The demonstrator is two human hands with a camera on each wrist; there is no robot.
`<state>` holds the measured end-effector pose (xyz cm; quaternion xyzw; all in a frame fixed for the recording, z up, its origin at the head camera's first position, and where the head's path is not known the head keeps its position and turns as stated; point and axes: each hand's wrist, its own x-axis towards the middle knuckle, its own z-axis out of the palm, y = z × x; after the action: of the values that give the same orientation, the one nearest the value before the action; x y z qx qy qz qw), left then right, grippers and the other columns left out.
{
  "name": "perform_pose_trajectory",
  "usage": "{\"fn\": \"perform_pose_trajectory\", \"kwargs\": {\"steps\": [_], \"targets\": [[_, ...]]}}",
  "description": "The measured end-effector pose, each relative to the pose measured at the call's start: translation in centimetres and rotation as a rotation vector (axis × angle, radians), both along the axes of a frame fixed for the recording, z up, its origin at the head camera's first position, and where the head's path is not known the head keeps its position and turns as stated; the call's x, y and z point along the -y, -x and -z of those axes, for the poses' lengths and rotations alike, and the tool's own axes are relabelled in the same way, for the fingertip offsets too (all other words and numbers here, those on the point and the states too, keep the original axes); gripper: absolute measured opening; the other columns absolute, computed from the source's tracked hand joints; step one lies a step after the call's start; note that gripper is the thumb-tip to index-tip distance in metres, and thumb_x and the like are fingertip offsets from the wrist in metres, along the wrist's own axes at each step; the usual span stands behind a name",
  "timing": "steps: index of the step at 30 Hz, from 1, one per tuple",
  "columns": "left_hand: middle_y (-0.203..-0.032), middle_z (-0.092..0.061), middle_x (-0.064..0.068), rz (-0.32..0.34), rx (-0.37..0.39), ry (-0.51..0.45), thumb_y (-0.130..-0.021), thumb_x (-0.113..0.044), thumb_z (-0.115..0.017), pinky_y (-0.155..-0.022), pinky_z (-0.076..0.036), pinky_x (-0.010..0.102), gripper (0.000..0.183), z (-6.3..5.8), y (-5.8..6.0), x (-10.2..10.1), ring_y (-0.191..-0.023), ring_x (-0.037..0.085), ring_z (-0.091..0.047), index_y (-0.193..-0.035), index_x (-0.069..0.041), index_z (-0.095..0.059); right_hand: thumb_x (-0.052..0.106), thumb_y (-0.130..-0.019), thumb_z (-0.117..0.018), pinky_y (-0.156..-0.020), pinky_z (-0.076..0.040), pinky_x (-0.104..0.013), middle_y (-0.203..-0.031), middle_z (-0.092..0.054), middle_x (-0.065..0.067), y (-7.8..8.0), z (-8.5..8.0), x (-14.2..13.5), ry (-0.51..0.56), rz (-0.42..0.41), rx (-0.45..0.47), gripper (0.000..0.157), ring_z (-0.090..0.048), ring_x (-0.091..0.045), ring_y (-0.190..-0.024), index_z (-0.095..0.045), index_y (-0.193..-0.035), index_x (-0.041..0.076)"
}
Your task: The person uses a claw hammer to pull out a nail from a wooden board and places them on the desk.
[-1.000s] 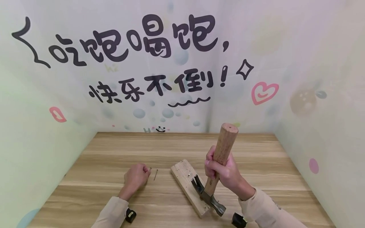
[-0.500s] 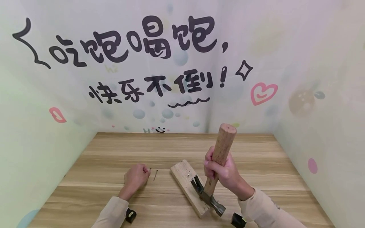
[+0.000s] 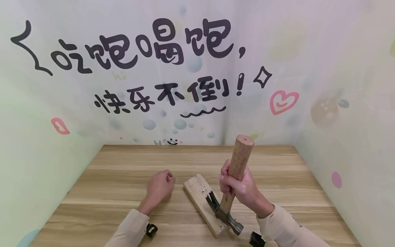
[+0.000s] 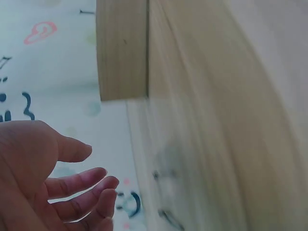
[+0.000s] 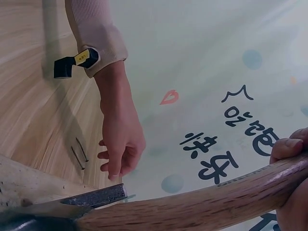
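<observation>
My right hand (image 3: 239, 185) grips the wooden handle of a claw hammer (image 3: 242, 157), its fingers wrapped round the handle, which leans up and away from the board. The steel hammer head (image 3: 226, 218) lies over the near part of a wooden board (image 3: 197, 195), claw towards the board's middle. A small nail (image 3: 203, 190) stands up from the board close to the claw. Left of the board, my left hand (image 3: 159, 188) holds nothing, its fingers loosely bent in the left wrist view. Two loose nails (image 5: 79, 153) lie on the table near it, hidden by that hand in the head view.
The wood-grain table (image 3: 108, 199) ends at a pale printed wall (image 3: 185, 130) with dark writing, and side walls flank it. Black wrist cameras stick out below the left sleeve (image 3: 151, 230) and the right sleeve (image 3: 257, 239).
My left hand has moved right and slightly away from me, over the loose nails and closer to the board. The right hand and the hammer have stayed almost still.
</observation>
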<state>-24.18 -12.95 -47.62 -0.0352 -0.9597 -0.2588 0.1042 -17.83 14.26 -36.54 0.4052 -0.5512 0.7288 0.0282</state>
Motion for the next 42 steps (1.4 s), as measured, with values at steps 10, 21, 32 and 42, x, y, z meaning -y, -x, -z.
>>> {"fn": "perform_pose_trajectory", "kwargs": {"steps": [10,21,32,42], "targets": [[-0.071,-0.058,0.002,0.114,0.068,0.015,-0.096,-0.028,-0.062,-0.046,-0.039,0.029,0.027,-0.3,1.1,-5.1,-0.053,0.013,-0.048,-0.108,-0.005,-0.068,-0.016,-0.088,-0.045,-0.037,-0.036,-0.031,-0.052,-0.035,-0.016,0.1,-0.1,-0.3,-0.043,0.041,0.057,0.019,-0.036,-0.024,-0.039,-0.038,-0.081,0.0],[-0.092,-0.07,0.015,0.197,0.128,0.214,-0.102,-0.044,-0.05,-0.06,-0.051,0.041,0.044,0.9,1.5,-6.7,-0.075,0.029,-0.065,-0.116,-0.005,-0.065,-0.003,-0.091,-0.054,-0.041,-0.039,-0.028,-0.051,-0.04,-0.01,1.6,-0.6,1.2,-0.238,0.114,0.2,0.015,-0.043,-0.011,-0.042,-0.042,-0.083,-0.004],[-0.068,-0.051,0.007,0.24,0.066,0.254,-0.103,-0.041,-0.048,-0.049,-0.038,0.034,0.038,1.4,1.7,-7.2,-0.06,0.021,-0.05,-0.086,-0.009,-0.059,0.003,-0.089,-0.055,-0.04,-0.035,-0.025,-0.047,-0.042,0.001,5.0,-1.1,4.2,-0.389,0.149,0.421,0.014,-0.039,-0.009,-0.037,-0.045,-0.079,0.002],[-0.077,-0.062,0.013,0.198,0.064,0.324,-0.104,-0.042,-0.047,-0.056,-0.049,0.042,0.041,1.5,1.4,-7.3,-0.074,0.033,-0.064,-0.086,-0.007,-0.059,0.005,-0.088,-0.052,-0.038,-0.036,-0.025,-0.045,-0.043,0.003,7.1,-0.7,6.5,-0.488,0.194,0.461,0.013,-0.041,-0.009,-0.035,-0.049,-0.076,0.004]]}}
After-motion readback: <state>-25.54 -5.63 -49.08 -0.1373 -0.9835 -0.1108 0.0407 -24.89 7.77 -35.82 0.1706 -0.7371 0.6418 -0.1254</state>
